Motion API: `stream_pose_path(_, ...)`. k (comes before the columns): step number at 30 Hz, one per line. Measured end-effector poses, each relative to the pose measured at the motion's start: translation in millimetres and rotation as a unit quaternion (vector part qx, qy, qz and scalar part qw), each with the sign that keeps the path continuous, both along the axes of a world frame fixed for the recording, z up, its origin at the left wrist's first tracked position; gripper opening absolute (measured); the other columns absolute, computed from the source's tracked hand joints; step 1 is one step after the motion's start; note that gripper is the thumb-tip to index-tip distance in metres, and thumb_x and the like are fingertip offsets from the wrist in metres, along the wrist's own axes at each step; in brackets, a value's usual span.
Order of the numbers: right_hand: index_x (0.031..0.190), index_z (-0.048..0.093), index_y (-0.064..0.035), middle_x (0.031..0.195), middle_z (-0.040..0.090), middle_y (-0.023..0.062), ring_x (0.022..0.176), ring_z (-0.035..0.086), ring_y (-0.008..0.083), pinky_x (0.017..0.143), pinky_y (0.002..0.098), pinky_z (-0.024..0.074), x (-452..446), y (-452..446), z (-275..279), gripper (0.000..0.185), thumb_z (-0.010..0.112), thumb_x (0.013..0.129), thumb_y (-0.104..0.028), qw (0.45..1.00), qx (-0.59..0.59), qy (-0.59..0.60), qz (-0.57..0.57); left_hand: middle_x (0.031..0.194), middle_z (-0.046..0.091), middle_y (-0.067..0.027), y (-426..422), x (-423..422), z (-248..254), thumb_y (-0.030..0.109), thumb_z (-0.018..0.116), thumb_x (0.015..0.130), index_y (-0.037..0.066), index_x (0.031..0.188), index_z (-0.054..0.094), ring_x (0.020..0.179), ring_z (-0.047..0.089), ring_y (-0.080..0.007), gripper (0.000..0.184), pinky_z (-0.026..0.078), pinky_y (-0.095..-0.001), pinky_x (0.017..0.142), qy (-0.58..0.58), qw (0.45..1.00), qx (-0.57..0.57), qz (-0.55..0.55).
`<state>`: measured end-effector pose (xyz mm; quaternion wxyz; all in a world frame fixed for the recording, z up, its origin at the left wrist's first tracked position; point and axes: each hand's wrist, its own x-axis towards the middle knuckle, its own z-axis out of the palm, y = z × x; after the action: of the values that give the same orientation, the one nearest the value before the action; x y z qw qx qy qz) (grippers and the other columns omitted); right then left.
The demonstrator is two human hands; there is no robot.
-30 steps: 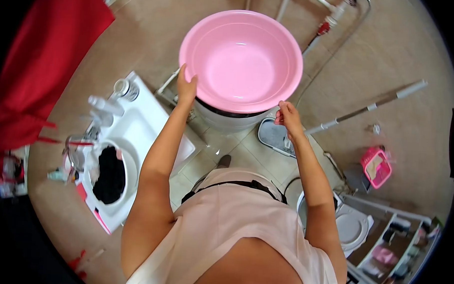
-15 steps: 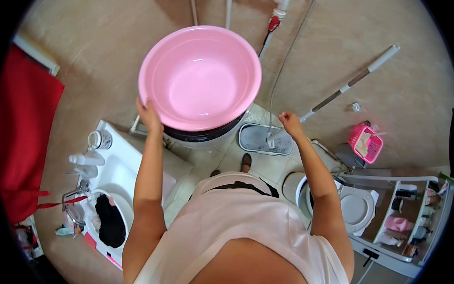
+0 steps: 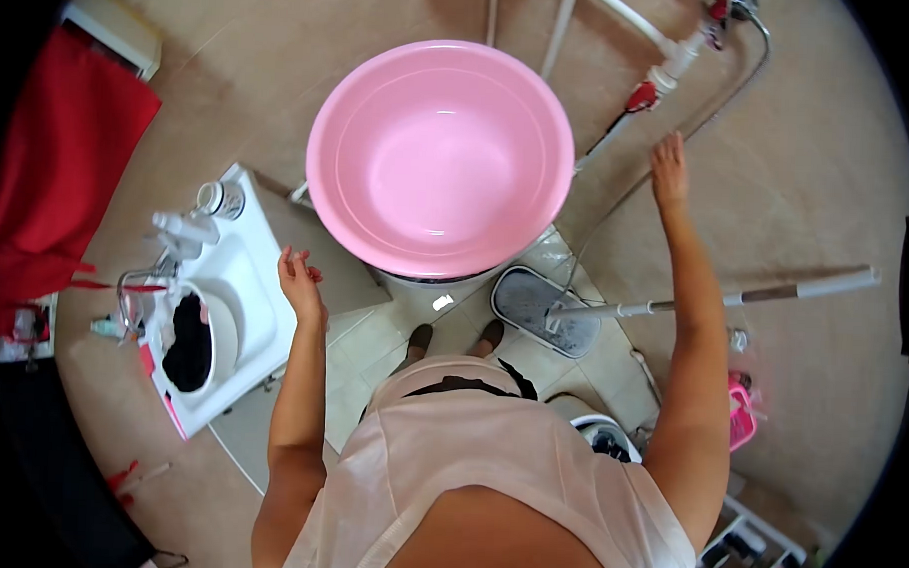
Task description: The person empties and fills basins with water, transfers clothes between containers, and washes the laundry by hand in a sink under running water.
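A large pink basin (image 3: 439, 163), with nothing in it, sits on a white drum or bucket in front of me. My left hand (image 3: 300, 284) is off the basin, just below its left side, with loosely bent fingers and nothing in them. Out to the right, my right hand (image 3: 670, 171) is stretched forward, its fingers extended and holding nothing. It is nearest to the thin grey hose (image 3: 628, 193), which runs up to the pipe fittings; whether the fingertips touch the hose I cannot tell.
White pipes (image 3: 624, 15) with a red-handled valve (image 3: 641, 96) run along the wall. A mop (image 3: 664, 307) stands in a grey mop bucket (image 3: 519, 296). At left, a white sink (image 3: 249, 287) holds a tub (image 3: 222, 341) with dark cloth. A pink basket (image 3: 740, 414) is at right.
My left hand has let go of the basin's rim and drawn back. The right hand has moved forward and up towards the hose. My view has turned, and the mop handle now leans lower to the right.
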<state>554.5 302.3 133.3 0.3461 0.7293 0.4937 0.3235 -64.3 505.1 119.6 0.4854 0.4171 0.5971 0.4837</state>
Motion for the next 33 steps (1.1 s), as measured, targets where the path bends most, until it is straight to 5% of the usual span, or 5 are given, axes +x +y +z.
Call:
stream_pose_path(11,0.082,0.068,-0.0127,0.083,0.065,0.0035,0.063,0.060,0.0174,0.046,0.0394,0.0438,-79.1,-179.9,-282.2,0.013,0.067,0.070,-0.009,0.884,-0.462,0.061,-0.047,0.089,0.063,-0.0062,-58.9,-14.2,-29.4,0.014,0.049,0.094,0.007,0.109,0.057,0.057,0.047,-0.0082,0.019,0.041,-0.0225,0.053,0.056,0.994,-0.078,-0.052)
stream_pose_path(14,0.091,0.072,-0.0147,0.088,0.069,0.0000,0.074,0.067,0.0192,0.055,0.0390,0.0498,-150.3,-195.9,-285.5,0.016,0.058,0.083,-0.015,0.819,-0.405,0.349,-0.208,0.089,0.064,-0.0068,-76.8,0.4,-38.5,0.011,0.050,0.093,0.004,0.104,0.060,0.062,0.054,-0.0123,0.017,0.046,-0.0245,0.060,0.137,0.968,-0.040,-0.204)
stream_pose_path(22,0.086,0.070,-0.0056,0.088,0.069,0.0134,0.084,0.067,0.0309,0.070,0.0438,0.0513,-157.8,-171.0,-170.0,0.025,0.056,0.082,-0.026,0.756,0.141,0.485,-0.416,0.093,0.065,-0.0051,-139.5,144.3,-27.1,0.021,0.052,0.094,0.003,0.106,0.062,0.075,0.061,-0.0139,0.024,0.049,-0.0232,0.066,0.183,0.674,-0.073,-0.712)
stream_pose_path(28,0.095,0.066,0.0010,0.083,0.067,0.0159,0.075,0.064,0.0223,0.069,0.0340,0.0481,-186.6,-154.1,-56.4,0.034,0.062,0.085,-0.031,0.606,0.431,0.634,-0.214,0.112,0.058,-0.0179,-191.8,269.4,-85.7,0.070,0.033,0.086,0.005,0.139,0.033,0.089,0.060,-0.0241,0.084,0.048,-0.0362,0.082,-0.014,0.599,-0.431,-0.674)
stream_pose_path(33,0.088,0.065,0.0017,0.067,0.059,0.0071,0.063,0.053,0.0086,0.057,0.0242,0.0419,-251.7,-167.4,65.5,0.018,0.062,0.086,-0.016,0.532,0.412,0.735,-0.083,0.105,0.054,-0.0287,-195.1,366.2,-62.7,0.065,0.041,0.086,0.006,0.142,0.015,0.089,0.060,-0.0380,0.085,0.051,-0.0514,0.073,-0.234,0.645,-0.580,-0.440)
